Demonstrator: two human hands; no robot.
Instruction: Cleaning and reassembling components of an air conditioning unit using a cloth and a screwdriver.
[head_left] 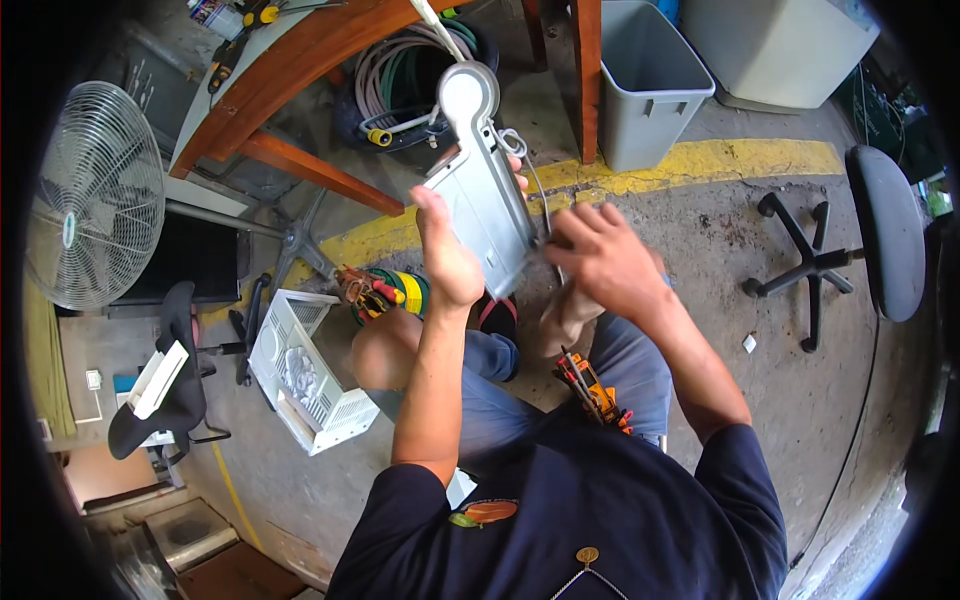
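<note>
A grey flat casing with a round end point(478, 180) is held up over the person's knees, the left hand point(447, 262) clamped around its lower left edge while the right hand point(600, 258) pinches closed at its lower right corner, where thin wires point(528, 170) hang. Steadying the casing firmly looks wise while the fingertips work that corner. An orange-handled tool point(592, 390) rests on the thigh; a white vented box point(305, 375), pliers point(362, 290) and a grey bin point(650, 85) crowd the concrete floor point(760, 380).

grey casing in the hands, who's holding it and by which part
The left hand grips the grey casing by its lower left edge. The right hand is at its lower right corner by the wire; its grip cannot be told.
</note>
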